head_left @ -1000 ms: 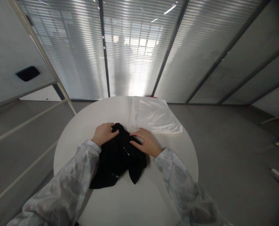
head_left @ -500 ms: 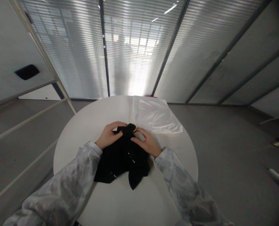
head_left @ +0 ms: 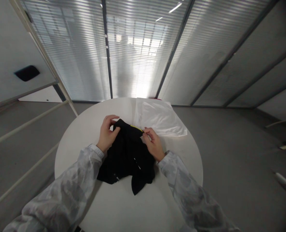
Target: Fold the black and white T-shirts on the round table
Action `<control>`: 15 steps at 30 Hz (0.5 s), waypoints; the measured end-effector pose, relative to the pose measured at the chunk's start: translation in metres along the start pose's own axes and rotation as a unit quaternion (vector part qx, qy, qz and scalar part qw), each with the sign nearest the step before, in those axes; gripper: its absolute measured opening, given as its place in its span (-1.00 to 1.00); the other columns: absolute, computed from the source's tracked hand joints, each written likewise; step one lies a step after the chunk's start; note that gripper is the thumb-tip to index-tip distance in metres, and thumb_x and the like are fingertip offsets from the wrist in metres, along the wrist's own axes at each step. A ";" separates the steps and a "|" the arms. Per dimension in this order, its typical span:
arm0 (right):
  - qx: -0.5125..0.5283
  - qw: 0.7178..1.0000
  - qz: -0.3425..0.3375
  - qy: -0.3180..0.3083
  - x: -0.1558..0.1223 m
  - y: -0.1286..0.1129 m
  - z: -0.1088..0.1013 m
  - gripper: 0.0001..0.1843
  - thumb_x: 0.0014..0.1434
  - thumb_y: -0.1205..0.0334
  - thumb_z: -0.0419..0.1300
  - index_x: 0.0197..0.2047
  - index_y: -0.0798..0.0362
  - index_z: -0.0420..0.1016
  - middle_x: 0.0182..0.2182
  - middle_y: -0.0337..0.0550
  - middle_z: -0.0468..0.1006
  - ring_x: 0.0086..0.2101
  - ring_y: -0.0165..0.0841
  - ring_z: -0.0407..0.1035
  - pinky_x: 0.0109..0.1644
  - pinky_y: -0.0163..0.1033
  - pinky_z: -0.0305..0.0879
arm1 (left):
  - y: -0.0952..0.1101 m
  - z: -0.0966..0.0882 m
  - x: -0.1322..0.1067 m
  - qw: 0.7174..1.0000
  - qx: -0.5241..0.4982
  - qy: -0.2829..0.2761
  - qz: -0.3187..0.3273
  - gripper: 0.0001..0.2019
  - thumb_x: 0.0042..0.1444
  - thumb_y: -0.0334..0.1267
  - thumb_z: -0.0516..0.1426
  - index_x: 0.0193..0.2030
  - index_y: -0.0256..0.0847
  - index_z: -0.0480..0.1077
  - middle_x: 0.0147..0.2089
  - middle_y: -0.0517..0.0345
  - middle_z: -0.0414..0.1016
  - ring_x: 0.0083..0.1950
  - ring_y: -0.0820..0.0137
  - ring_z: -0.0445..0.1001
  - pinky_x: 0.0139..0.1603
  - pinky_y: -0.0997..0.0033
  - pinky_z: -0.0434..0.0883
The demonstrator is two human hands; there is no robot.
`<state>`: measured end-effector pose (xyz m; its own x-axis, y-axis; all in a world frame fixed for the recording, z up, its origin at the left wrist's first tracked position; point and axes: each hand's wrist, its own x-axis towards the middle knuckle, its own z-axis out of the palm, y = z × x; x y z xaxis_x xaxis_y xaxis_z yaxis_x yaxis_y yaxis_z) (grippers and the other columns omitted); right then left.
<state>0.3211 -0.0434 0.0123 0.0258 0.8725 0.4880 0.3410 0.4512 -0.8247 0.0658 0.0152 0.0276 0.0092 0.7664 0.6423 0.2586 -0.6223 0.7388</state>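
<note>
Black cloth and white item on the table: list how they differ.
The black cloth has a yellow edge strip; the white item looks plain. The black cloth lies rumpled; the white item lies nearly flat. The left hand and right hand touch the black cloth; neither holds the white item. Both rest on the table.

the cloth (head_left: pixel 128 154) is soft and black, lying bunched in loose folds on the round white table (head_left: pixel 133 212). its far edge is drawn out into a fairly straight band, sloping from a corner at the left to a lower one at the right, with a thin yellow line (head_left: pixel 136 128) along the right part of that edge. nearer, it spreads wider and ends in two parts with a notch between: a broad one at the left bearing small pale marks, and a pointed flap at the right. a short white slanting mark (head_left: pixel 137 163) shows just above the flap
</note>
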 end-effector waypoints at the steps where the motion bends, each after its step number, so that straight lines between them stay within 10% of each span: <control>1: 0.005 1.000 0.006 0.006 -0.001 0.003 0.000 -0.79 0.46 -0.09 0.17 -0.11 -0.19 0.49 -0.22 -0.22 0.62 -0.05 -0.16 0.57 0.23 -0.02 0.46 | -0.002 0.000 0.000 1.000 0.003 0.008 -0.015 -0.59 0.20 -0.41 0.21 0.19 -0.09 0.47 0.20 0.01 0.50 -0.07 0.33 0.59 0.10 0.19 0.59; 7: -0.002 1.000 -0.003 -0.004 0.001 0.002 -0.001 -0.76 0.51 -0.06 0.14 -0.15 -0.13 0.46 -0.32 -0.23 0.52 -0.26 -0.25 0.47 -0.09 -0.16 0.43 | -0.007 -0.002 0.000 0.998 0.051 -0.005 -0.042 -0.69 0.24 -0.41 0.14 0.08 -0.12 0.54 0.02 0.05 0.65 0.02 0.23 0.62 0.17 0.12 0.55; 15: -0.088 0.986 -0.025 -0.143 0.008 0.001 -0.013 -0.77 0.35 0.05 0.41 0.03 -0.14 0.61 -0.37 -0.32 0.54 -0.34 -0.29 0.42 -0.11 -0.16 0.36 | -0.005 -0.018 0.006 0.982 0.115 0.147 -0.019 -0.71 0.14 -0.51 0.04 -0.20 -0.12 0.54 -0.18 0.13 0.62 -0.07 0.24 0.58 0.08 0.20 0.49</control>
<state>0.3338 -0.0382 0.0187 -0.2520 0.8788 0.4052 0.4934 0.4769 -0.7274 0.0469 0.0196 0.0316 -0.2748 0.6877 0.6719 0.4648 -0.5167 0.7190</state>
